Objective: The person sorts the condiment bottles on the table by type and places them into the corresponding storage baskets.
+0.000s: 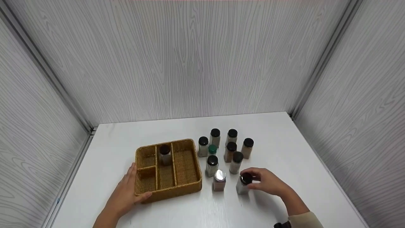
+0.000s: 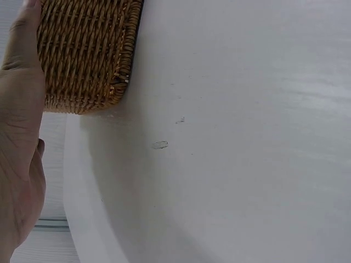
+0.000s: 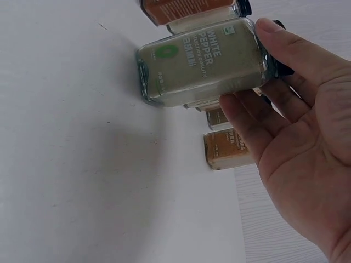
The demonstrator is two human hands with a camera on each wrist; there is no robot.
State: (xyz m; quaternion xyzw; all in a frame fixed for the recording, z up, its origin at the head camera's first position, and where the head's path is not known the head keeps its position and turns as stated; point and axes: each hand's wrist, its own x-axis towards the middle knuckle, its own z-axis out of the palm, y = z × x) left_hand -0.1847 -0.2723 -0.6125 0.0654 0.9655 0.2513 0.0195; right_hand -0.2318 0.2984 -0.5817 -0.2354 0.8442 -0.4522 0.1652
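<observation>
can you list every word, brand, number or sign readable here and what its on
"WHITE PEPPER": on the jar in the right hand
"SELECTION QUALITY": same jar, smaller print, slightly blurred
"白胡椒粉": same jar, slightly blurred
Too small or blurred: that jar's remaining print and green marks; print on the upper orange jar and lower orange jar; any labels in the head view

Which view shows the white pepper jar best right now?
The right wrist view: the white pepper jar appears close and its print readable. The head view shows it small, print unreadable; the left wrist view misses it.
</observation>
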